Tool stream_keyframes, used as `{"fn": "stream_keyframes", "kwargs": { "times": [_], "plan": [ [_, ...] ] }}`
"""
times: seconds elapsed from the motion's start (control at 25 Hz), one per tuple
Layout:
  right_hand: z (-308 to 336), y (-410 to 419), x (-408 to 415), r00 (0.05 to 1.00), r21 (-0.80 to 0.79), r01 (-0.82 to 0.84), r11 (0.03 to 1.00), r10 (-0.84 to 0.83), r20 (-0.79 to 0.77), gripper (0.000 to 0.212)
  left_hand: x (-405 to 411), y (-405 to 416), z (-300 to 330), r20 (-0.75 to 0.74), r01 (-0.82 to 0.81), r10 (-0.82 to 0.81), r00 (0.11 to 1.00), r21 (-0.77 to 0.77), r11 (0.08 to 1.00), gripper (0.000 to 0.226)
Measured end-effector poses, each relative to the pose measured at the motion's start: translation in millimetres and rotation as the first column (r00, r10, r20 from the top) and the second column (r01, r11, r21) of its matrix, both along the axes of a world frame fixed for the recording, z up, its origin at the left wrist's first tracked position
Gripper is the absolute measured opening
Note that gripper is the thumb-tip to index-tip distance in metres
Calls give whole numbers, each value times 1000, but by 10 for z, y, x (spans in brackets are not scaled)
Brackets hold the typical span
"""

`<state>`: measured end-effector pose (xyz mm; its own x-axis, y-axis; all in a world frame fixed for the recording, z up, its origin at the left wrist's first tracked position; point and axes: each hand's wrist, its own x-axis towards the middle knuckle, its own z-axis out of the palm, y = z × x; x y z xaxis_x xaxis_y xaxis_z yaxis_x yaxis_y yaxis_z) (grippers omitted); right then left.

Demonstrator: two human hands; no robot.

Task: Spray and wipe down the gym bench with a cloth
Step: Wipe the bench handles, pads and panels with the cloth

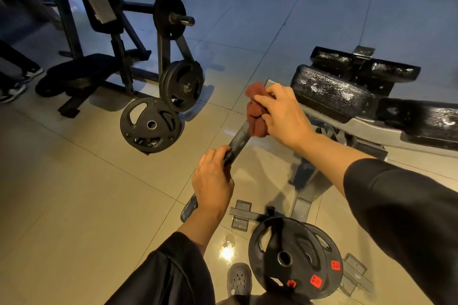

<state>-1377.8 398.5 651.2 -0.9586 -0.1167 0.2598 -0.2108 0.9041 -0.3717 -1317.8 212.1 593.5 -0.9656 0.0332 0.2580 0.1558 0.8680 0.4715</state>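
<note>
A gym bench with worn black pads (pixel 329 91) on a grey frame (pixel 371 129) stands at the right. A dark metal bar (pixel 238 140) of the bench slants from its upper end down toward me. My right hand (pixel 285 114) grips a bunched red-brown cloth (pixel 256 116) wrapped around the upper part of that bar. My left hand (pixel 213 181) grips the bar lower down. No spray bottle is in view.
Black weight plates (pixel 295 255) with red labels hang on the bench frame near my foot. A weight plate (pixel 151 125) leans against a plate rack (pixel 171 39) on the tiled floor at left. Another person's shoes (pixel 14 89) show at the far left.
</note>
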Motion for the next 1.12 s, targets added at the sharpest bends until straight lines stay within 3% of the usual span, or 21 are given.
{"fn": "stream_keyframes", "kwargs": {
  "times": [0.16,0.28,0.44,0.72,0.8,0.92,1.12],
  "plan": [
    [-32,-208,85,990,94,-89,992,77,122,43,-1,1,-7,-3,4,-3,1000,13,1000,35],
    [-186,-535,294,972,124,-229,965,220,86,43,-1,-8,-23,-11,18,-18,1000,20,1000,39],
    [-123,-415,240,953,216,-294,931,266,148,45,-10,-32,-37,-5,34,-34,999,29,999,38],
    [-3,-282,83,985,172,-130,977,108,132,34,-24,-40,-53,26,28,-29,999,24,999,39],
    [-42,-364,135,989,179,-114,977,94,118,36,32,-114,-87,-5,94,-94,996,32,995,41],
    [-85,-387,134,988,196,-113,974,89,127,36,269,-330,-179,-58,146,-143,988,58,988,47],
    [-271,-747,444,963,203,-261,944,241,117,35,602,-639,-234,-96,-25,22,995,-36,999,36]
  ]
}}
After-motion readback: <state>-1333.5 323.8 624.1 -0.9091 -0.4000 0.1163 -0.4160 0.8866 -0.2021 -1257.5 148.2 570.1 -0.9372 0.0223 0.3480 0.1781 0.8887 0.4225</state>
